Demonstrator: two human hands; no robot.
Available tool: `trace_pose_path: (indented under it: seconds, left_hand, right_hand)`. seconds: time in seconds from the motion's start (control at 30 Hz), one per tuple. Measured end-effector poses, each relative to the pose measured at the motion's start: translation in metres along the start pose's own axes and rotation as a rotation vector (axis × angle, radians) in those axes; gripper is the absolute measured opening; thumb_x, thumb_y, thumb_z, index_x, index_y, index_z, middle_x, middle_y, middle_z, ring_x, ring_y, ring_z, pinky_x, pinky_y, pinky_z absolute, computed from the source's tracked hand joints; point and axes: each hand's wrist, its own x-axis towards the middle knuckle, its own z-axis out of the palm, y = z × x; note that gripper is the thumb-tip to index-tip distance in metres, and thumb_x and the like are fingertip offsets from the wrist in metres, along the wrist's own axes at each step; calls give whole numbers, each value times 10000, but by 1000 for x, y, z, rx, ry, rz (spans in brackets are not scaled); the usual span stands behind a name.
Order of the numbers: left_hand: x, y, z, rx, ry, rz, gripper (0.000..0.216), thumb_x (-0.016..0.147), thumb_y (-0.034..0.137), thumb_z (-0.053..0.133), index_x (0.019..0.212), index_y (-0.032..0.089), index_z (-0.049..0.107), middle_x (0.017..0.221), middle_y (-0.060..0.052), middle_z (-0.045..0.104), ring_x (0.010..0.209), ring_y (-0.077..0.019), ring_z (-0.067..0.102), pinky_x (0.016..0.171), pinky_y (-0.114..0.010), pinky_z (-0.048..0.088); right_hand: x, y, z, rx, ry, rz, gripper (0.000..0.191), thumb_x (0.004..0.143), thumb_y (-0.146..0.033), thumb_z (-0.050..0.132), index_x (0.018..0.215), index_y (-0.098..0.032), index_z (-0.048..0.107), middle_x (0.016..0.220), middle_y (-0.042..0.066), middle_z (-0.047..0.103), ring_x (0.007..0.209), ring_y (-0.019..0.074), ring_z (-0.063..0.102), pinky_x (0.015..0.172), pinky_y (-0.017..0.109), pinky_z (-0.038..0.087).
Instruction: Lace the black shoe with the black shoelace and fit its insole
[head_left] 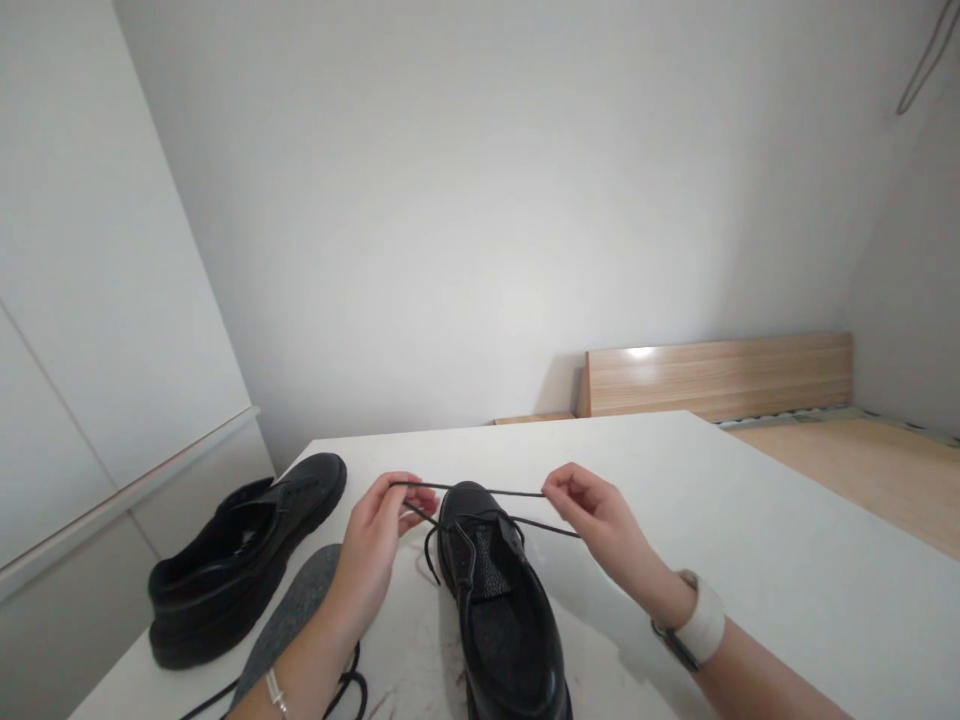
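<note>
A black leather shoe (551, 610) stands on the white table, its toe pointing away from me and its opening toward me. A thin black shoelace (487, 489) stretches taut across above its toe between my two hands. My left hand (381, 520) pinches the lace to the left of the shoe. On the right, my right hand (592, 505) has the lace between thumb and fingers. Lower strands run from the shoe's eyelets out to both hands. One loose lace end hangs at the shoe's left side.
Another black shoe (247, 560) stands on the table's left side. A grey insole (289, 625) and another black lace (352, 690) lie partly behind my left forearm. The white table (750, 560) reaches toward a wooden headboard (720, 378) and bed at the right.
</note>
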Motion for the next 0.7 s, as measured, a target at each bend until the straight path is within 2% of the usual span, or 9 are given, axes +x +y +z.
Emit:
trace_pose_path:
  seconds: [0.03,0.1,0.17,0.2,0.3,0.4,0.47,0.6,0.7]
  left_hand:
    - [0,1,1,-112,-28,-82,221,790,417,577,824,198,574,562,32,582,504,-147,541,572,-300,507]
    - [0,4,0,-174,-62,-159,299,802,504,575,779,207,545,418,115,381,354,-89,324,413,-211,352]
    - [1,11,-5,-16,-81,-104,362,820,555,565,741,202,552,428,131,292,348,-69,214,383,-188,210]
    - [1,16,-9,119,-103,-42,368,829,551,564,735,195,574,449,116,320,364,-74,246,397,-195,206]
    - [1,34,-19,561,-261,113,316,861,462,546,751,193,669,541,42,523,498,-132,477,510,-228,336]
    - [-3,50,-23,878,-491,96,341,874,446,524,705,217,713,584,1,632,572,-178,568,557,-244,354]
    - [-5,55,-23,1000,-597,82,299,828,435,593,658,224,718,575,-3,639,559,-185,568,533,-243,320]
    - [-1,62,-25,1064,-679,114,246,817,338,591,634,226,710,592,1,624,602,-193,574,562,-244,318]
    - [2,77,-29,1056,-629,108,252,849,296,523,696,232,713,667,-4,664,672,-202,603,621,-253,357]
  right_hand:
    - [1,0,0,-97,-67,17,215,852,-407,671,894,-198,647,682,-31,576,542,106,416,526,254,323]
    - [1,1,1,-234,-182,32,192,792,-332,726,939,-211,706,772,-3,683,564,117,470,569,268,367]
    - [1,3,1,-251,-224,33,103,762,-279,738,843,-217,748,730,4,711,587,141,519,593,281,388]
    - [1,4,1,-225,-211,31,60,762,-266,730,776,-212,751,687,6,705,607,156,543,601,285,395]
    - [5,7,-4,-126,-51,21,123,795,-297,688,745,-188,716,658,13,669,625,165,552,590,284,396]
    - [10,8,-10,-37,170,-6,243,858,-413,631,795,-178,633,580,-28,535,528,123,446,499,254,332]
    - [11,6,-13,36,305,-27,285,887,-470,597,838,-189,577,550,-66,441,471,100,361,443,236,266]
    - [9,-2,-13,164,522,-107,259,933,-479,540,907,-224,503,610,-74,441,488,93,361,445,218,276]
    - [8,-9,-14,295,670,-209,215,927,-434,578,897,-232,512,669,-52,510,565,104,440,517,228,353]
